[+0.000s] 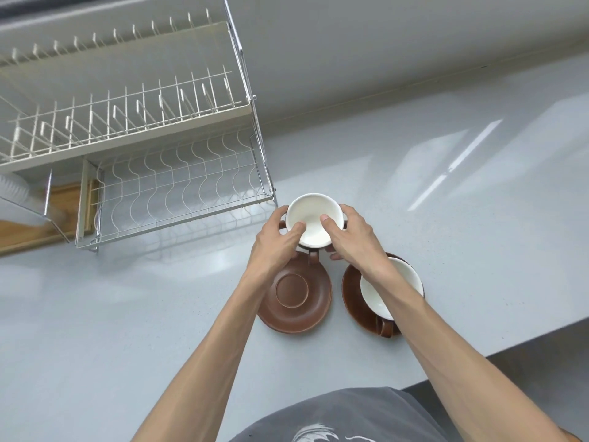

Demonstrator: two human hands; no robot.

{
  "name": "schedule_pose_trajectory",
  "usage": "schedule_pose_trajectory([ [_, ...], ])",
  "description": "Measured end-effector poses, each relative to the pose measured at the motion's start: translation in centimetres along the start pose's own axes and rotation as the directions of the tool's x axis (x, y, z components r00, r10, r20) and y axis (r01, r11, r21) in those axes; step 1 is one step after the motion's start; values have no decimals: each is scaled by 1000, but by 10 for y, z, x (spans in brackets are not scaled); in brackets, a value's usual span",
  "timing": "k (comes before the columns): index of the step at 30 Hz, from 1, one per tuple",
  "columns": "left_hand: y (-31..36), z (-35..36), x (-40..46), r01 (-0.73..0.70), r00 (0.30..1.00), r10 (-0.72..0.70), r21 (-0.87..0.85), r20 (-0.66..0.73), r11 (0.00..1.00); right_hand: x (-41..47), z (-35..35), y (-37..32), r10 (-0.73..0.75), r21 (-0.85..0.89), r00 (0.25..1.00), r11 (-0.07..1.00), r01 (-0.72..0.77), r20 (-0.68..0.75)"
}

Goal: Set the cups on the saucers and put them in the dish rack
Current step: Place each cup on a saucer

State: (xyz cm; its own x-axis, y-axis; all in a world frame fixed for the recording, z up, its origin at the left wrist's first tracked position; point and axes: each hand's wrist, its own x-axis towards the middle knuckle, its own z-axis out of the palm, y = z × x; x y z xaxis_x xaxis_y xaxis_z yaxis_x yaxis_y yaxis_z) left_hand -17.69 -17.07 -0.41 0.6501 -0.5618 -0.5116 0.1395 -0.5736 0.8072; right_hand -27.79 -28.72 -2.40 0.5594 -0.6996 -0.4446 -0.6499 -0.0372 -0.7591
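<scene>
A brown cup with a white inside point(314, 216) is held between both hands just beyond the saucers. My left hand point(277, 240) grips its left side with the thumb over the rim. My right hand point(349, 237) grips its right side, thumb inside the rim as well. Below it lies a bare brown saucer point(294, 298) on the counter. To the right, a second cup point(392, 290) sits on another brown saucer point(353, 288), partly hidden by my right forearm. The two-tier wire dish rack point(178, 189) stands at the upper left with nothing on its lower tier.
The grey counter point(446, 237) spreads right and forward, its front edge at the lower right. A wooden board point(63, 202) and a white ribbed object point(12, 189) lie under the rack's left part. The wall runs behind.
</scene>
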Motion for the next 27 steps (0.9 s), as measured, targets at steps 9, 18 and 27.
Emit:
schedule_pose_trajectory([
  [9,-32,-15,-43,38,999,-38,2,11,999,-49,25,13,7,18,999,1000,-8,34],
  [18,-64,-23,-69,68,998,-68,-27,19,997,-81,48,33,48,13,997,999,-49,62],
  [27,-82,-26,-77,91,996,-91,-106,4,990,-94,59,40,50,40,996,998,-53,73],
])
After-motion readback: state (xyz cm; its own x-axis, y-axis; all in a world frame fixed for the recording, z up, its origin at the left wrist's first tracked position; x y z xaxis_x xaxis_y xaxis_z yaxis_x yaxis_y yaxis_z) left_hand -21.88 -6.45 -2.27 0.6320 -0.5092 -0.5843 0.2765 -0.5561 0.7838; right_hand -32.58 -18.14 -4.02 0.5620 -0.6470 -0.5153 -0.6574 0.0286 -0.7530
